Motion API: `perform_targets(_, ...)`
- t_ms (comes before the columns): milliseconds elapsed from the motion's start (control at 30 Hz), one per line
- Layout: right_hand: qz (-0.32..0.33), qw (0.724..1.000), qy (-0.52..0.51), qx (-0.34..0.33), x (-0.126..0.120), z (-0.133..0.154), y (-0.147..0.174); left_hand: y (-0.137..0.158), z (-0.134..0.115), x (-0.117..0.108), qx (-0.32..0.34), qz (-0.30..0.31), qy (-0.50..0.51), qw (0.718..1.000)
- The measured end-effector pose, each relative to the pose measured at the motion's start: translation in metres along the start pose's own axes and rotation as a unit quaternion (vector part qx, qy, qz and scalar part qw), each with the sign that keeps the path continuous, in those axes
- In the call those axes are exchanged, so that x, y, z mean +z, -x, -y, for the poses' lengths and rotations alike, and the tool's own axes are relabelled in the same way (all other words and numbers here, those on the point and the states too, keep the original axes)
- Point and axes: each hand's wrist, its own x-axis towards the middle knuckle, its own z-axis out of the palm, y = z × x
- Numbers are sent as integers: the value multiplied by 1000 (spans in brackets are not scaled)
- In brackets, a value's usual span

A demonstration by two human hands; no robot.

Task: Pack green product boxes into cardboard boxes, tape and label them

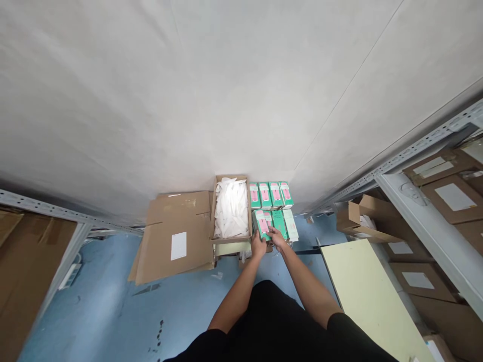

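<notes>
My left hand (258, 245) and my right hand (277, 238) are closed on either side of a small green-and-pink box (261, 224), at the near left of a block of similar boxes. The box appears slightly raised and tilted against the others. Behind it stands a row of several green boxes (275, 195) with pink fronts. Right of my hands are a plain green box (279, 223) and a pale green one (291, 224). Directly left is an open cardboard carton (249, 206) filled with white wrapped items (231, 207). My fingertips are partly hidden by the boxes.
Flattened cardboard sheets (158, 251) lean at the left. A pale yellow tabletop (372, 291) lies to my right. Metal shelving (422, 216) with cartons, one of them an open carton (368, 221), rises on the right. A grey wall (241, 90) stands behind everything, over a blue floor (109, 306).
</notes>
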Motion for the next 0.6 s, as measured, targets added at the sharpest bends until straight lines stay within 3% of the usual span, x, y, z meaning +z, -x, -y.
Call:
perform_targets(133,-15,999,-10,26,-9,6,6,1,5,1,8,-19,56,998)
perform_targets(300,-30,999,-30,11,-19,18,14,0,1,3,36,-22,120,992)
perform_targets(433,-46,998,-36,-5,-31,35,19,-8,-17,4,70,-2,156,985)
perform_targets(600,-83,992,-78,-53,-62,55,34,-11,-52,20,115,73,201,970)
